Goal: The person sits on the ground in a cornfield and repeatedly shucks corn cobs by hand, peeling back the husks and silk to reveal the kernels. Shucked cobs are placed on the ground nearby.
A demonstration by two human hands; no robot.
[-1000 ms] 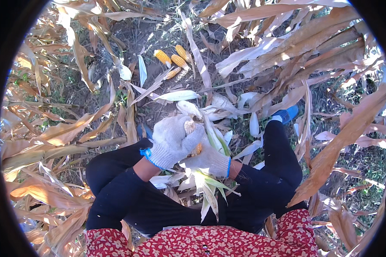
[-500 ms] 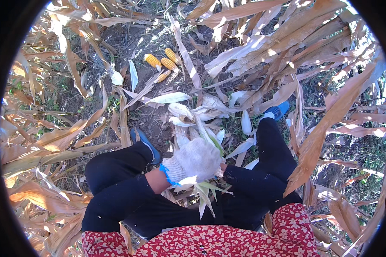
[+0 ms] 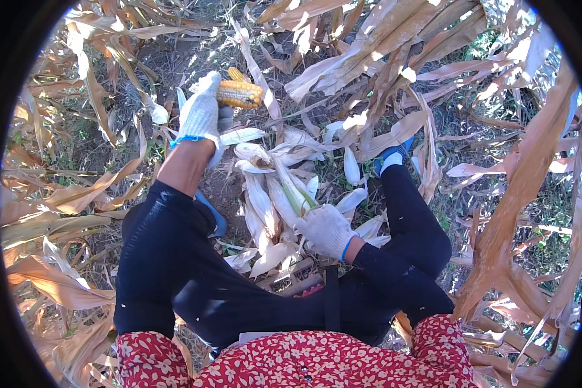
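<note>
My left hand [image 3: 202, 115], in a white knitted glove, is stretched out toward the far left. It is closed on a husked yellow corn cob [image 3: 240, 94], held sideways over the bare cobs on the ground. One of these, another yellow cob [image 3: 237, 74], shows behind it; the rest are hidden. Between my knees my right hand [image 3: 326, 231], gloved too, is closed on the lower end of a pale green corn husk [image 3: 295, 193]. Its fingertips are partly hidden. Loose whitish husks [image 3: 257, 205] lie in a heap beside it.
Dry corn stalks and leaves [image 3: 394, 39] hang over the far right, and one long brown leaf [image 3: 520, 187] rises close on the right. More dry leaves [image 3: 77, 194] crowd the left. My bent legs [image 3: 223, 291] frame the husk heap on the soil.
My left hand has moved from above my lap to the far left, and a bare cob now shows in it. The right hand, mostly covered before, is now visible at the husk.
</note>
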